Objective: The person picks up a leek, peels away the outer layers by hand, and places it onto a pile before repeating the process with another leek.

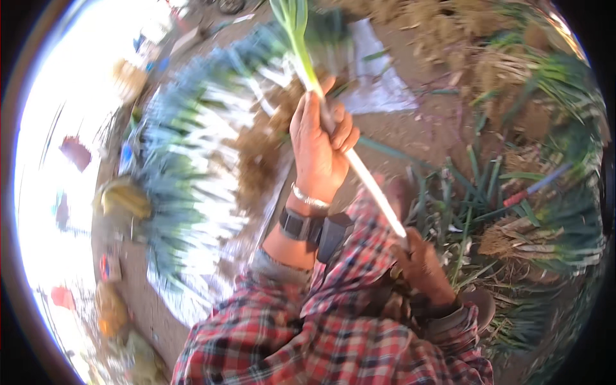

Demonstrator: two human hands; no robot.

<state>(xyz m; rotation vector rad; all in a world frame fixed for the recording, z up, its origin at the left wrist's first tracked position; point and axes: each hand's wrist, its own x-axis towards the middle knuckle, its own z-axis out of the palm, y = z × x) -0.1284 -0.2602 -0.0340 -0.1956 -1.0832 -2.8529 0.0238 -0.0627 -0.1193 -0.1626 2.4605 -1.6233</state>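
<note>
A long leek [374,184] slants across the middle, its green leaves toward the far side and its white end toward me at the right. My left hand [321,138] is closed around the upper part of the shaft. At the lower white end is my right hand [423,269], its fingers curled against the leek; its grip is partly hidden and blurred. Left of my left hand, many leeks [205,131] lie in a curved row, white shafts and brown roots inward, green leaves outward.
Piles of unsorted leeks [523,237] with roots lie on the right, and more root clumps [443,25] at the far right. A white sheet [378,70] lies on the soil beyond my hands. A red-and-blue stick-like thing [536,185] rests on the right pile. A yellowish bundle [125,197] sits at the left.
</note>
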